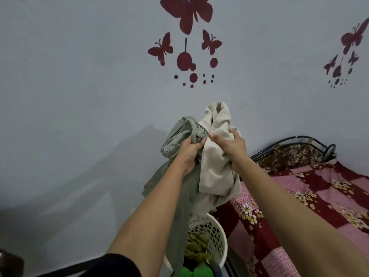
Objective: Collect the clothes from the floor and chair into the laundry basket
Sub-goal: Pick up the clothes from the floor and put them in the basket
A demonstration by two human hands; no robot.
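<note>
Left hand grips a grey-green garment; right hand grips a cream garment, both raised before the wall. The white laundry basket, holding clothes, stands directly below, beside the bed.

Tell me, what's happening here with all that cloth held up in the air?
A person is gathering laundry. The left hand grips a grey-green garment and the right hand grips a cream one, both bunched together and held up above a white laundry basket beside the bed. The basket already holds some olive and green clothes. The two held garments are not in it yet.
</note>
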